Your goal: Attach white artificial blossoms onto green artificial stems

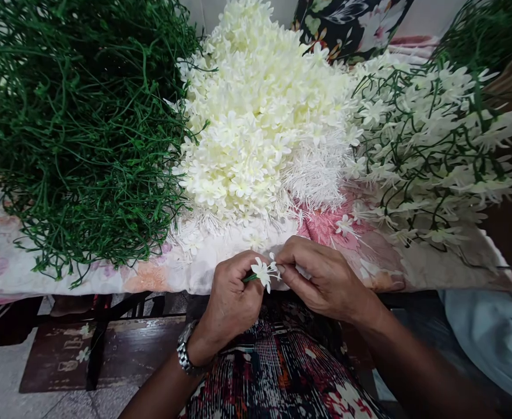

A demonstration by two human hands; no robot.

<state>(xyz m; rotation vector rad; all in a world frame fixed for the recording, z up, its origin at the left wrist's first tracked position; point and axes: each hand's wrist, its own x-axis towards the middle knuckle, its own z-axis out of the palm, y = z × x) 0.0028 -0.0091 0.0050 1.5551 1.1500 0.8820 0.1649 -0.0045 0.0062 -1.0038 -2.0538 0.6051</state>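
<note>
Close to the table's front edge, my left hand (238, 294) is closed around a green plastic stem carrying a white artificial flower (263, 272). The thumb and index finger of my right hand (323, 276) pinch at thin white stamens beside that flower; the fingers partly hide the exact contact. Beyond my hands rises a heap of loose cream-white blossoms (247, 110). A bundle of fine white stamens (317, 174) lies at its lower right. To the left is a tall heap of green plastic stems (81, 128).
White flowers on green stems (439, 139) are piled at the right. A flowered cloth (151, 276) covers the table. Black floral fabric (347, 26) stands at the back. Below the table is a brown wooden board (137, 355), and pale grey fabric (491, 343) is at lower right.
</note>
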